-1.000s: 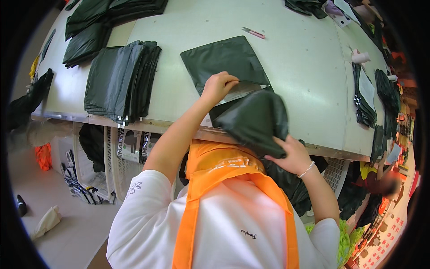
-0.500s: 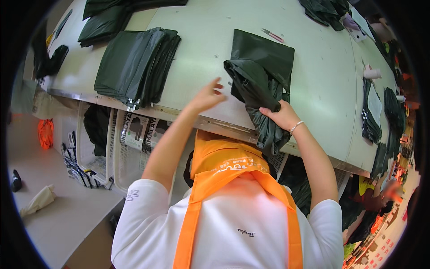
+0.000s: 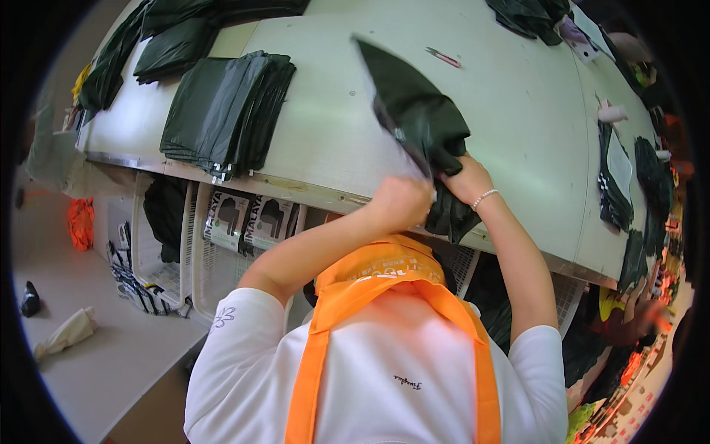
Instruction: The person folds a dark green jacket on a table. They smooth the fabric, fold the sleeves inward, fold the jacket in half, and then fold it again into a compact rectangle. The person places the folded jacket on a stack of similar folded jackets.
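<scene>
Up above the table edge, held a dark green cloth piece [image 3: 418, 118] with both hands. Left hand [image 3: 401, 201] was curled into a fist, fingers [image 3: 414, 194] shut tight on the lower edge of the cloth. Right hand [image 3: 464, 180] was just beside it, touching the same bunched part, fingers wrapped narrow around the cloth too; fingertips hidden in the folds. Wore a thin white bead bracelet [image 3: 484, 198] at the right wrist. Cloth rose up and away from the fingers, to a pointed corner far above them, tilted toward the left. More of the cloth hung down below the right fingers, over the edge of the pale table [image 3: 518, 126].

Well off to the left of the fingers, lay a neat stack of dark green pieces [image 3: 225, 111], flat on the table. Far beyond the fingers, near the cloth's high tip, lay a small red and silver tool [image 3: 444, 57]. Off to the right of the fingers, sat more dark cloth pieces [image 3: 617, 177] near the table's far side. Below the fingers, under the table, stood white wire baskets [image 3: 200, 251].
</scene>
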{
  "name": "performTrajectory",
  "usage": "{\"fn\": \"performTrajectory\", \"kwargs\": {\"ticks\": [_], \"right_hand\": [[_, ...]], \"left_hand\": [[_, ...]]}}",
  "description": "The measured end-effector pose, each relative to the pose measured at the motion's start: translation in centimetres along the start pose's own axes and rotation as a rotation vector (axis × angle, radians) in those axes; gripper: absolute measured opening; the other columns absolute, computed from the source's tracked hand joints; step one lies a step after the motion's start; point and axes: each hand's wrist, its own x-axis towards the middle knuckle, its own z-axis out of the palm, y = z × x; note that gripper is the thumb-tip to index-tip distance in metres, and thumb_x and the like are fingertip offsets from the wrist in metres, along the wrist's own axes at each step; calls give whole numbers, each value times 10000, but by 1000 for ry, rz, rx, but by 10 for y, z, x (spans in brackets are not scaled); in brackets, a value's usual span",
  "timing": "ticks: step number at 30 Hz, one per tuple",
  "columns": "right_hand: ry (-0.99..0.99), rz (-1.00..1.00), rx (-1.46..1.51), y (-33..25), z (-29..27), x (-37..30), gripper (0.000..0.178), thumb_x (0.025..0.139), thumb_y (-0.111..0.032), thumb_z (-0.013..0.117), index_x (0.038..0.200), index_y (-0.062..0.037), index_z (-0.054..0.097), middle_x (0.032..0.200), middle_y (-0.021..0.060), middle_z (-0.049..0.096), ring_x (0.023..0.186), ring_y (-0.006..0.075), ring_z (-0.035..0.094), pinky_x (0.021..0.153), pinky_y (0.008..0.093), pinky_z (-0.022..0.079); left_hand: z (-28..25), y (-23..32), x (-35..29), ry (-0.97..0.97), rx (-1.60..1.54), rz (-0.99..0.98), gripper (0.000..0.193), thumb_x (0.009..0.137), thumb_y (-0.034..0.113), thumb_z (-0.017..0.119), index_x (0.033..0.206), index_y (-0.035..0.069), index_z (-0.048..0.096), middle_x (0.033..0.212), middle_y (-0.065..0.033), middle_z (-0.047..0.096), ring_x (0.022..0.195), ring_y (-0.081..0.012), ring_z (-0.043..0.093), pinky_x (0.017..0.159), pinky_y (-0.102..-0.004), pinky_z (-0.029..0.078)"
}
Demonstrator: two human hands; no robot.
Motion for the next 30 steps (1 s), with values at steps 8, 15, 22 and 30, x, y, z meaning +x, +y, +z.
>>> {"fn": "performTrajectory", "kwargs": {"ticks": [8, 15, 22, 30], "right_hand": [[74, 21, -69, -11, -5, -10, 328, 692, -241, 644, 842, 50, 666, 993, 272, 623, 863, 404, 627, 782, 431, 520], [173, -213, -464, -35, 0, -25, 285, 677, -299, 674, 756, -25, 685, 898, 231, 629, 774, 329, 627, 708, 400, 504], [652, -594, -133, -2, 70, 6, 332, 749, -310, 657, 957, -53, 680, 1142, 180, 587, 959, 288, 591, 823, 391, 459], [666, 12, 1125, 60, 38, 48, 358, 792, -312, 616, 1020, -40, 654, 1164, 184, 583, 1036, 308, 554, 884, 392, 428]], "left_hand": [[-30, 9, 10, -372, -132, 44, 230, 735, 216, 572, 597, 32, 586, 586, -174, 576, 568, -355, 593, 557, -451, 486], [-40, -10, 134, -5, 219, -102, 382, 726, 410, 676, 776, 35, 631, 846, -143, 615, 875, -284, 616, 669, -396, 509], [-10, 49, 95, -362, 206, 343, 101, 689, 162, 631, 664, 70, 666, 697, -64, 633, 720, -262, 639, 622, -345, 516], [-65, -49, 35, 104, -443, 149, 808, 651, 163, 724, 1360, 21, 362, 1332, -191, 439, 1234, -338, 427, 1051, -412, 329]]}}
